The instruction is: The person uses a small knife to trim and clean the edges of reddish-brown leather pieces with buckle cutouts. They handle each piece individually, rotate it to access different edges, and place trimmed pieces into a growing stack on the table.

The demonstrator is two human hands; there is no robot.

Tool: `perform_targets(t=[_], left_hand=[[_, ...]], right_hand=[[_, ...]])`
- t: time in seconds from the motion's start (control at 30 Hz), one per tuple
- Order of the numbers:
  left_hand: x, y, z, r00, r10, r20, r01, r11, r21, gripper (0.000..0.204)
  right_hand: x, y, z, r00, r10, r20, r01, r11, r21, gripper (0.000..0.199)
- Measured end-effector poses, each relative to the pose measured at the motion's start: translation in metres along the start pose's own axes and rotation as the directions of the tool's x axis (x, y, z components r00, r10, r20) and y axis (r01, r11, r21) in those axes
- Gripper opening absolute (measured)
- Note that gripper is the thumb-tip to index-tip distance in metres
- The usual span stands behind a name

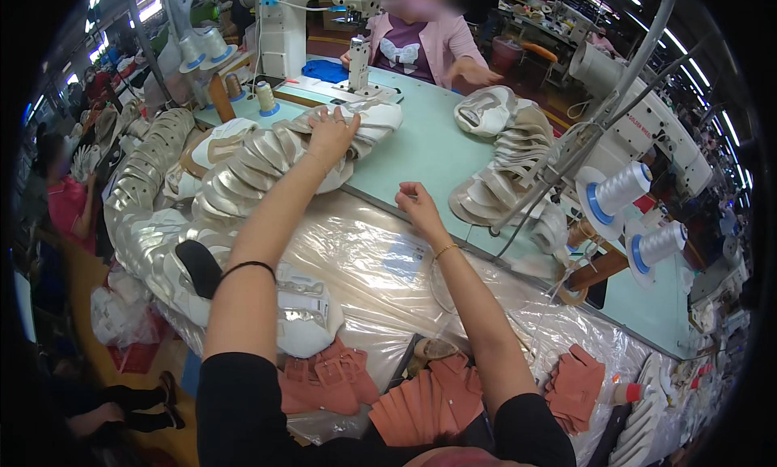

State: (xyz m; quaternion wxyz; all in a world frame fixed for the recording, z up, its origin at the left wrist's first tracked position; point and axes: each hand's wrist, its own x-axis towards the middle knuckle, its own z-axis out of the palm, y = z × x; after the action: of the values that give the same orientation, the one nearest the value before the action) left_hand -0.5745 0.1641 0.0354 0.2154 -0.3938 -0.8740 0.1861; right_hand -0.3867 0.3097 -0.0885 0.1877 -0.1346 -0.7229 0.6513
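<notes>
My left hand (332, 137) lies with fingers spread on the far end of a long row of overlapping white and metallic-gold shoe uppers (243, 176), next to the sewing table. My right hand (419, 206) is in the air by the near edge of the pale green table (429, 143). Its fingers are curled in, and nothing shows in them. To its right, a second curved stack of white and beige shoe uppers (510, 151) rests on the table.
A sewing machine (283, 30) stands at the far left, with a seated person (421, 42) behind the table. Thread cones (619, 190) and a metal pole (623, 87) rise at the right. Coral strap pieces (429, 398) lie on clear plastic sheeting (356, 244) close to me.
</notes>
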Motion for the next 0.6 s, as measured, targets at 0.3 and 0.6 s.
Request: perform_targets(t=[0.3, 0.6], left_hand=[[-0.129, 0.012, -0.049, 0.848, 0.484, -0.218, -0.529, 0.801, -0.280, 0.065], [-0.235, -0.011, -0.083, 0.701, 0.711, -0.050, -0.648, 0.606, -0.462, 0.059]], right_hand=[[-0.048, -0.050, -0.042, 0.942, 0.280, 0.185, -0.322, 0.599, 0.734, 0.065], [-0.205, -0.017, -0.031, 0.962, 0.207, 0.179, -0.163, 0.958, -0.235, 0.060]])
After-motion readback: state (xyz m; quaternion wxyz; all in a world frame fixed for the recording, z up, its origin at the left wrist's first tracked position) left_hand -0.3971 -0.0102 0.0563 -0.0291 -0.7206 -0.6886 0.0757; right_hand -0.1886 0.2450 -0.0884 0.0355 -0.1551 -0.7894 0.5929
